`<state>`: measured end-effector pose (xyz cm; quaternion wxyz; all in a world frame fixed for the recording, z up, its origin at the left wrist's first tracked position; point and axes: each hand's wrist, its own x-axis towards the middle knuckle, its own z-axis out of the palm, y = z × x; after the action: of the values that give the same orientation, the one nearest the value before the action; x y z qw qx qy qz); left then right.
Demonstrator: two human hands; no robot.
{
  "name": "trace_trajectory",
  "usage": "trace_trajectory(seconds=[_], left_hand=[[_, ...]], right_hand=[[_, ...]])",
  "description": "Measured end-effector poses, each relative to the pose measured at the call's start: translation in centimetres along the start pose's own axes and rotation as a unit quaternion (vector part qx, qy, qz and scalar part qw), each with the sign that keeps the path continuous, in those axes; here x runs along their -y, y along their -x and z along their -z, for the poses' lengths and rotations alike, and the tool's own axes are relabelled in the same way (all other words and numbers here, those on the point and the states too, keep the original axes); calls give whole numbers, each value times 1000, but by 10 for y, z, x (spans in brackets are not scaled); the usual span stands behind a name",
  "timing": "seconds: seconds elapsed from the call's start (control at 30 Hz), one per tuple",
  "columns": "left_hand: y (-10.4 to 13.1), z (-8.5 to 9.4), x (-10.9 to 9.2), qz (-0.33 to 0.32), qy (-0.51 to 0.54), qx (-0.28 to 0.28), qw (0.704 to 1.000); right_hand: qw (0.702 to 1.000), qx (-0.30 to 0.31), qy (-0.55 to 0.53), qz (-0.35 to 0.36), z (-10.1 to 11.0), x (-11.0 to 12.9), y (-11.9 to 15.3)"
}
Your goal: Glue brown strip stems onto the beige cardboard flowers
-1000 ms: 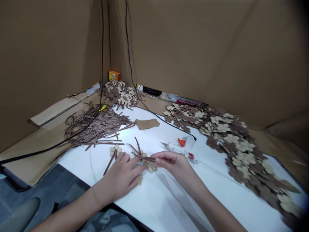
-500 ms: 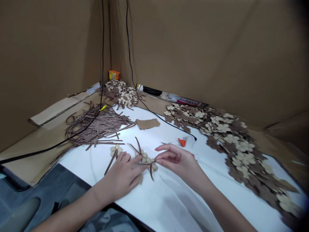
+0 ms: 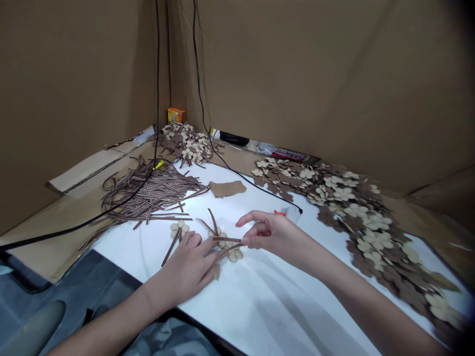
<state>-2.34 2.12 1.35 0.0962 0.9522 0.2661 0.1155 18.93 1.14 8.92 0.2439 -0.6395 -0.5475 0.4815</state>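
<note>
My right hand (image 3: 265, 230) is closed in a pinch, its thumb and index finger on a narrow brown strip (image 3: 227, 240) that looks stitched or striped. The strip bends back at those fingertips, and its other part runs into the fingers of my left hand (image 3: 191, 267), which rests low over the white board, closed around it. Beneath the strip lie beige flower-shaped pieces (image 3: 235, 255), partly covered. Just behind them, two thin brown strips (image 3: 211, 221) cross. Beside my left fingers lies another beige flower (image 3: 179, 228) with a brown strip (image 3: 170, 248) across it.
Loose brown strips (image 3: 156, 190) are heaped at left under a black cable (image 3: 122, 201). Brown and beige flower pieces (image 3: 371, 232) pile along the right; a mixed pile (image 3: 189, 143) sits in the back corner. A tan scrap (image 3: 227, 188) lies mid-board. Cardboard walls (image 3: 315, 74) surround the work surface.
My right hand has turned and shifted slightly right and down, swinging the strip so its striped face shows. A strip end that hung below the fingers no longer shows there. My left hand stays nearly still.
</note>
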Motion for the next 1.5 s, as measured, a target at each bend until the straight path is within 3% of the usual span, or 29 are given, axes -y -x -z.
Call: trace_trajectory(seconds=[0.3,0.93,1.03,1.13,1.2,1.3,1.37,1.43,1.5], left_hand=[[1,0,0,-1,-8,-10,1000],[0,0,-1,10,-5,-9,1000],[1,0,-2,7,-17,-1,1000],[0,1,-1,-1,-34,8,999],[1,2,-1,-7,-42,12,999],[2,3,-2,-4,-43,10,999],[2,3,-2,-1,-41,6,999],[2,3,-3,2,-39,2,999],[2,4,-4,6,-34,0,999]], right_hand=[[996,7,-93,0,1,1,1],[997,-43,-63,0,-1,2,8],[997,-51,-64,9,9,10,17],[990,-72,-102,61,25,17,28],[994,-78,-61,45,34,18,31],[986,-161,48,1,40,17,32],[986,-166,19,19,41,16,35],[987,-148,34,50,39,15,42],[993,-90,41,70,34,13,48]])
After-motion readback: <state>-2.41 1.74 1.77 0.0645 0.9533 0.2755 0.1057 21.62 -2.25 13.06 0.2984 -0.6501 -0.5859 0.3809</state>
